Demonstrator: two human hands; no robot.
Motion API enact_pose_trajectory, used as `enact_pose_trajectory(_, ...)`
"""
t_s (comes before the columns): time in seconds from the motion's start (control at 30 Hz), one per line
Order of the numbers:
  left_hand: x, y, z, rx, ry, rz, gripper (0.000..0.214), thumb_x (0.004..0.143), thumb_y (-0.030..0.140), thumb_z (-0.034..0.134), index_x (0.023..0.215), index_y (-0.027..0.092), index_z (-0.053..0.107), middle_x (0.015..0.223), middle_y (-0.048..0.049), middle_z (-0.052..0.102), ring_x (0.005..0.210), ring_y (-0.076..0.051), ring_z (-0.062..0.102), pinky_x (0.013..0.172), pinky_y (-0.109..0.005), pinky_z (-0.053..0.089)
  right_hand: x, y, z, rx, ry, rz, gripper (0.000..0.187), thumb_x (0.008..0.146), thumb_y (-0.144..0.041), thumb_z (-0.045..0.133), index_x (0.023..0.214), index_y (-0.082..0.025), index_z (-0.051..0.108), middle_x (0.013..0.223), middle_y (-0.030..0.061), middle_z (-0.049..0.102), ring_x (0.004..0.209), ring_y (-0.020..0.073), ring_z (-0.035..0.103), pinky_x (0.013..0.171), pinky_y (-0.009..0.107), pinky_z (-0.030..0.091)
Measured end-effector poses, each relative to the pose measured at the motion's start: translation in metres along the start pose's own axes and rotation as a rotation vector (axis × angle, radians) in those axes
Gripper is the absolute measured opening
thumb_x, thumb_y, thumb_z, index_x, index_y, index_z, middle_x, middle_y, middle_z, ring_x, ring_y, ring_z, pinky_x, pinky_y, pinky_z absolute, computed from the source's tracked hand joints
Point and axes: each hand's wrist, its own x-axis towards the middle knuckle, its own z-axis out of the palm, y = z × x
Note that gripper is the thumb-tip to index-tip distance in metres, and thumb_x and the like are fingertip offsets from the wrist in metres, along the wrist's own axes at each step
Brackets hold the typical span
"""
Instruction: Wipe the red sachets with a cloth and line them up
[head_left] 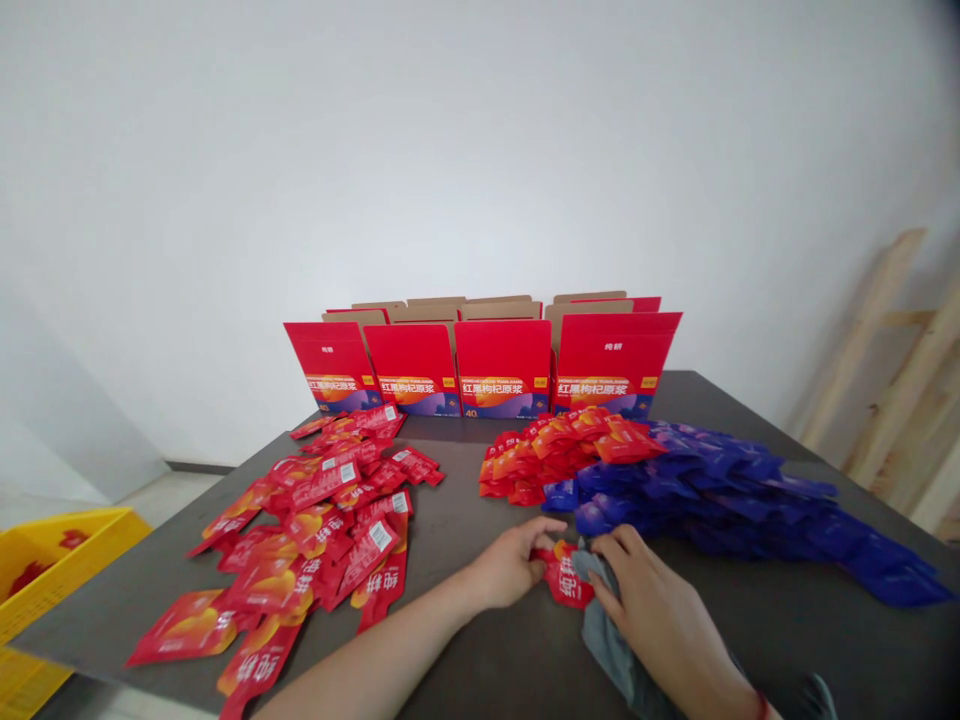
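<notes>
My left hand pinches the edge of a red sachet lying on the dark table. My right hand presses a grey cloth against the same sachet, fingers curled over the cloth. A spread of red sachets lies to the left of my hands. Just beyond my hands sits a smaller heap of red sachets. A long pile of blue sachets runs off to the right.
Several open red cartons stand in a row at the table's far edge against a white wall. A yellow crate sits on the floor at the left. Wooden frames lean at the right.
</notes>
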Motion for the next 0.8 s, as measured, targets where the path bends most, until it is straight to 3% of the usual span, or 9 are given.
enact_pose_trajectory(0.1, -0.001, -0.001, 0.0, -0.038, -0.026, 0.004, 0.062, 0.066, -0.006, 0.044, 0.125, 0.015, 0.047, 0.085, 0.0009, 0.061, 0.076, -0.01, 0.055, 0.073, -0.021, 0.04, 0.005, 0.007, 0.006, -0.053, 0.0, 0.011, 0.017, 0.089, -0.026, 0.046, 0.101, -0.024, 0.058, 0.099, 0.0036, 0.055, 0.081, 0.0155, 0.062, 0.06, 0.025, 0.046)
enact_pose_trajectory(0.3, -0.001, 0.0, -0.001, 0.068, 0.016, -0.032, 0.064, 0.066, -0.006, 0.046, 0.126, 0.016, 0.049, 0.085, 0.0013, 0.06, 0.075, -0.011, 0.054, 0.072, -0.022, 0.04, -0.024, 0.079, 0.01, -0.156, 0.006, 0.105, 0.018, 0.088, -0.024, 0.044, 0.097, -0.022, 0.059, 0.091, 0.0044, 0.055, 0.075, 0.0157, 0.062, 0.063, 0.027, 0.047)
enact_pose_trajectory(0.37, -0.001, 0.001, -0.001, 0.092, 0.023, -0.035, 0.063, 0.066, -0.005, 0.047, 0.126, 0.016, 0.049, 0.085, 0.001, 0.061, 0.075, -0.011, 0.054, 0.072, -0.022, 0.04, -0.031, 0.09, 0.007, -0.159, 0.023, 0.121, 0.019, 0.088, -0.026, 0.042, 0.097, -0.023, 0.059, 0.092, 0.0045, 0.054, 0.076, 0.0161, 0.062, 0.065, 0.029, 0.047)
enact_pose_trajectory(0.43, -0.001, 0.001, 0.0, 0.078, 0.021, -0.026, 0.062, 0.067, -0.005, 0.047, 0.126, 0.016, 0.049, 0.084, 0.0011, 0.061, 0.075, -0.011, 0.054, 0.072, -0.022, 0.04, -0.03, 0.082, 0.003, -0.112, 0.036, 0.121, 0.022, 0.089, -0.029, 0.042, 0.103, -0.025, 0.058, 0.098, 0.0044, 0.054, 0.079, 0.016, 0.062, 0.065, 0.029, 0.047)
enact_pose_trajectory(0.5, 0.0, 0.0, 0.0, 0.048, 0.017, -0.015, 0.061, 0.067, -0.004, 0.047, 0.125, 0.016, 0.049, 0.083, 0.0016, 0.06, 0.074, -0.011, 0.054, 0.072, -0.022, 0.04, -0.025, 0.059, 0.0, -0.029, 0.028, 0.089, 0.024, 0.09, -0.031, 0.041, 0.109, -0.027, 0.056, 0.105, 0.0038, 0.054, 0.084, 0.0154, 0.062, 0.065, 0.027, 0.047)
enact_pose_trajectory(0.63, 0.0, -0.004, -0.001, 0.06, 0.014, -0.002, 0.061, 0.067, -0.004, 0.047, 0.125, 0.015, 0.048, 0.081, 0.002, 0.06, 0.071, -0.01, 0.053, 0.07, -0.021, 0.04, -0.02, 0.014, 0.008, 0.064, -0.044, -0.05, 0.022, 0.087, -0.025, 0.043, 0.103, -0.031, 0.057, 0.106, 0.0009, 0.055, 0.084, 0.0144, 0.061, 0.066, 0.027, 0.047)
enact_pose_trajectory(0.7, -0.002, -0.003, -0.001, 0.121, 0.024, 0.01, 0.059, 0.069, -0.003, 0.047, 0.125, 0.016, 0.048, 0.083, 0.0014, 0.061, 0.071, -0.01, 0.054, 0.069, -0.021, 0.041, -0.023, 0.015, 0.015, 0.058, -0.063, -0.065, 0.022, 0.086, -0.024, 0.043, 0.099, -0.031, 0.058, 0.102, 0.0005, 0.056, 0.079, 0.0144, 0.062, 0.064, 0.027, 0.047)
enact_pose_trajectory(0.8, -0.006, 0.009, -0.002, 0.326, 0.07, 0.135, 0.053, 0.075, 0.0, 0.049, 0.124, 0.018, 0.048, 0.09, -0.0006, 0.062, 0.078, -0.012, 0.057, 0.073, -0.023, 0.043, -0.033, 0.049, 0.017, 0.008, -0.016, 0.021, 0.019, 0.085, -0.026, 0.044, 0.096, -0.028, 0.06, 0.097, 0.0028, 0.057, 0.076, 0.0158, 0.062, 0.063, 0.028, 0.046)
